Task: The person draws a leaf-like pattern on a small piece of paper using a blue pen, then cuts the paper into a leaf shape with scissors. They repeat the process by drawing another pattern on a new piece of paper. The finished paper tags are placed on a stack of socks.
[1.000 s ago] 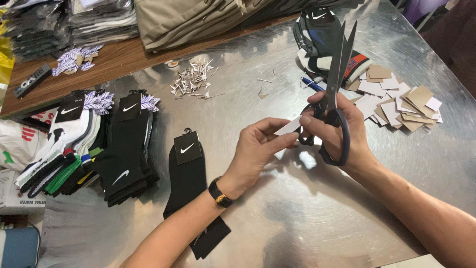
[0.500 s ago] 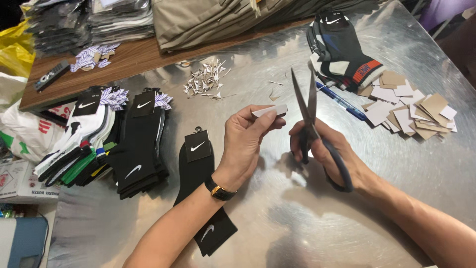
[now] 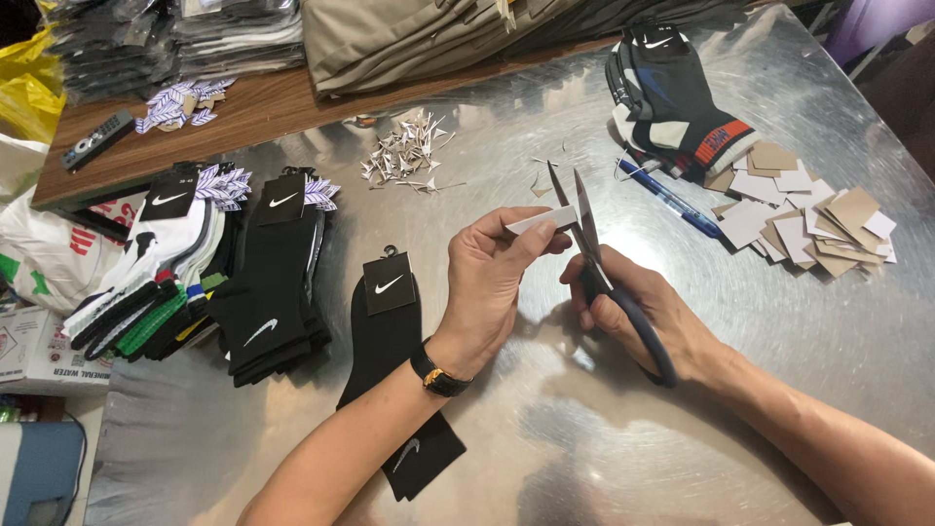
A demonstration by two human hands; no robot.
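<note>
Over shiny metal tabletop, left hand fingers pinch a small white card strip between open black-handled scissors gripped by right hand, uncut.

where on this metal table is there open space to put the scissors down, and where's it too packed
Bare metal table shows right of the right hand, below the cardboard squares, and near the front edge beside the single black sock. A smaller patch lies between the paper scraps and the blue pen. Crowded: the sock stacks on the left and the far right corner.
</note>
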